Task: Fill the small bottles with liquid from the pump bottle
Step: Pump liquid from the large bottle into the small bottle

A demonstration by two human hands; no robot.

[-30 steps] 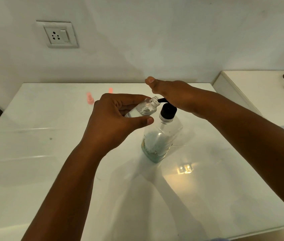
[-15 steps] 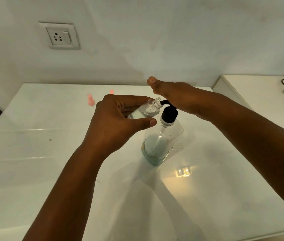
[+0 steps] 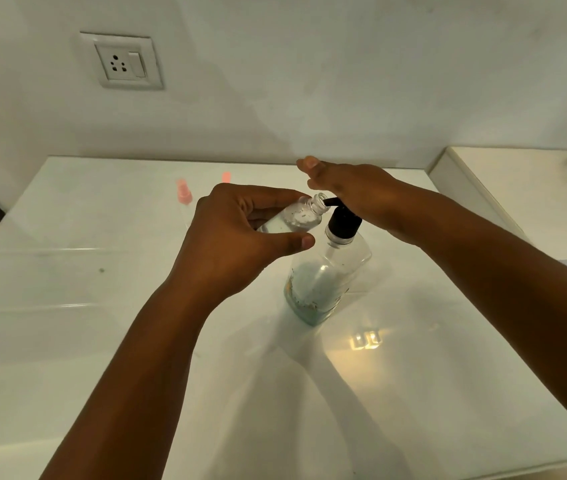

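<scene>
The left hand (image 3: 240,237) has its grip curled round a small bottle (image 3: 296,220), fingers over the top of it and thumb below, so that the clear bottle lies tilted with its open neck pointing right. That neck sits right at the tip of the black spout of the pump bottle (image 3: 327,271); whether the spout is actually inside the mouth cannot be told. Just right of the neck, the right hand (image 3: 355,192) lies flat over the pump head (image 3: 342,221), its grip spread, fingers straight and pinching nothing, the palm side resting on or pressing the top. Below both hands the pump bottle stands upright on the white surface (image 3: 102,323), with a low layer of bluish liquid in its bottom. The step in hand looks to be the pumping of liquid into this small bottle, which already seems to hold some clear liquid with bubbles. The next move likely calls for a steady downward push with the flat palm while the left hand keeps the neck lined up under the spout, or liquid may spill. Further off, beyond the left hand, two pinkish caps (image 3: 184,194) stand near the wall.
</scene>
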